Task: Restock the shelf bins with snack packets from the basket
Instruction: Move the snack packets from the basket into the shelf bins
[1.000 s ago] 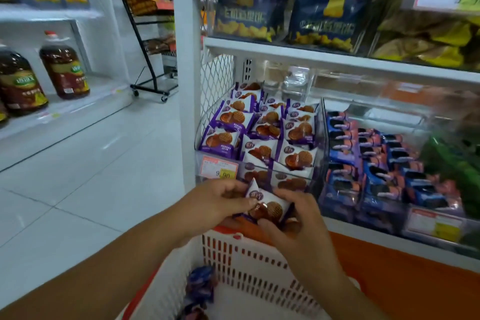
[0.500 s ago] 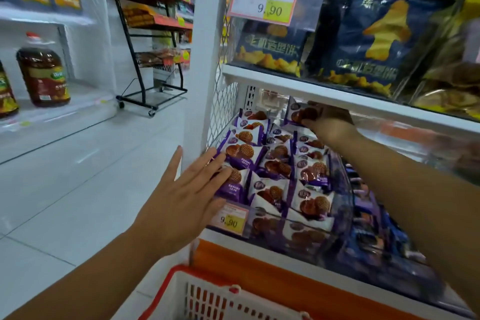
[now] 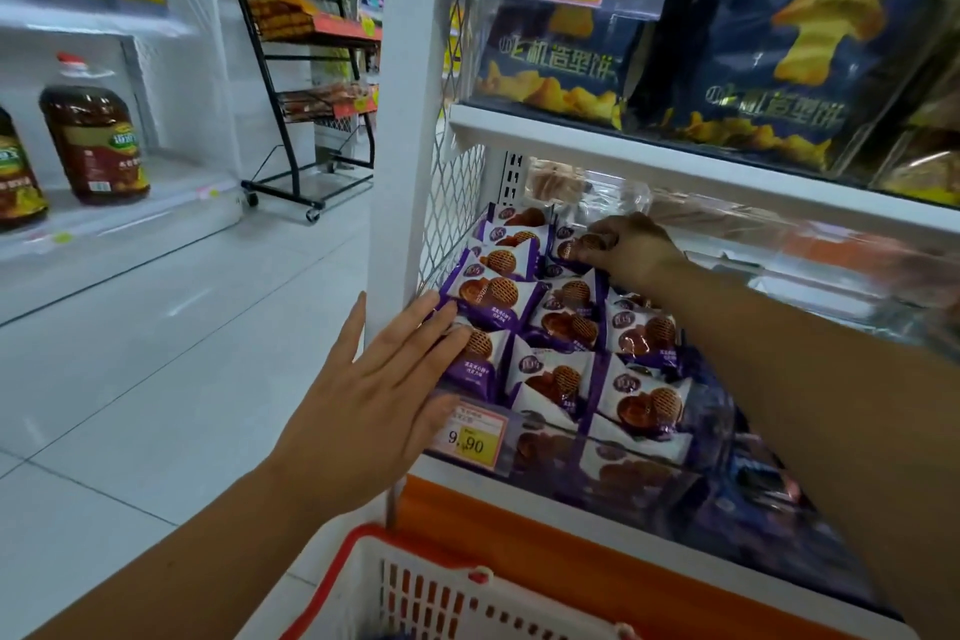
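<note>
A clear shelf bin (image 3: 545,457) is packed with rows of purple-and-white waffle biscuit packets (image 3: 563,322). My right hand (image 3: 631,250) reaches deep into the back of the bin under the upper shelf, its fingers closed on one packet (image 3: 574,244) that it presses onto the rear row. My left hand (image 3: 379,379) is spread flat, fingers apart, with the fingertips against the front-left packets beside the white shelf post. The white basket with an orange rim (image 3: 426,582) sits at the bottom edge of the view; its contents are hidden.
A yellow 9.90 price tag (image 3: 472,437) is on the bin front. Dark blue snack bags (image 3: 753,57) fill the shelf above. A neighbouring bin of blue packets (image 3: 753,483) lies to the right. Oil bottles (image 3: 93,146) stand on a white shelf across the tiled aisle, near a black wire rack (image 3: 311,120).
One second ago both hands held a packet above the basket. My right hand carried it to the back of the bin and has lowered it onto the rear row; my left hand opened against the front packets.
</note>
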A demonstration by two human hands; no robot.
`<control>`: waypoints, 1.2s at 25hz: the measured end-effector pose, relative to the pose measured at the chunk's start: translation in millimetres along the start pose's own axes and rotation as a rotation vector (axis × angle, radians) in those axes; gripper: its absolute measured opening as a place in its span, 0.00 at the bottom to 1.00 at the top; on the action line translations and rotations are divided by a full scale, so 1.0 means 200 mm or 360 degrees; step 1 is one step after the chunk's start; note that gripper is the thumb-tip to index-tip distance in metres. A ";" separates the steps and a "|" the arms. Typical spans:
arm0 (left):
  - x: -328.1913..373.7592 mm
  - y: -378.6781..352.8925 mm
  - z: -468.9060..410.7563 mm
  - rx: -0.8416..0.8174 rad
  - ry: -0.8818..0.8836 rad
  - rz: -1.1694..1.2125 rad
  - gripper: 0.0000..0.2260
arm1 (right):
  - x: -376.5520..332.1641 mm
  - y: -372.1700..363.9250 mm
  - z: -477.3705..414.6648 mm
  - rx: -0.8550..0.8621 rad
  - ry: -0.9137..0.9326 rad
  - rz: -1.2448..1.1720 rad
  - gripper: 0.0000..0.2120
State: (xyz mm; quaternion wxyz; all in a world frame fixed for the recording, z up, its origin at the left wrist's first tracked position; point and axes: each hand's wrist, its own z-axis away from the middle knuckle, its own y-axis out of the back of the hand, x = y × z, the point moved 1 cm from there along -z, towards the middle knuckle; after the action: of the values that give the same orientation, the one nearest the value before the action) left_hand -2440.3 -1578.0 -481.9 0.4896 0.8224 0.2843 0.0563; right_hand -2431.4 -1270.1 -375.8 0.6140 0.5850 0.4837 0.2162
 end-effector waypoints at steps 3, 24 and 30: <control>0.02 0.04 0.00 -0.0005 0.0047 0.0014 0.26 | -0.06 0.10 0.16 0.0206 0.0189 0.0096 0.23; 0.67 -0.65 1.23 -0.1904 0.0509 0.0622 0.31 | 0.19 -1.82 1.86 -0.1483 0.0384 -0.0023 0.39; 0.64 -0.71 1.31 -0.2117 0.0582 0.0668 0.33 | 0.07 -1.99 1.89 -0.1380 0.0609 0.0250 0.41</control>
State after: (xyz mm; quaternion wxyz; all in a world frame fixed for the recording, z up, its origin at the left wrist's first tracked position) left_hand -2294.6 -1662.9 -759.8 0.8102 0.3648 0.1031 0.4471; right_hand -2225.8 -1539.5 -807.6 0.6831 0.2595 0.4076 0.5477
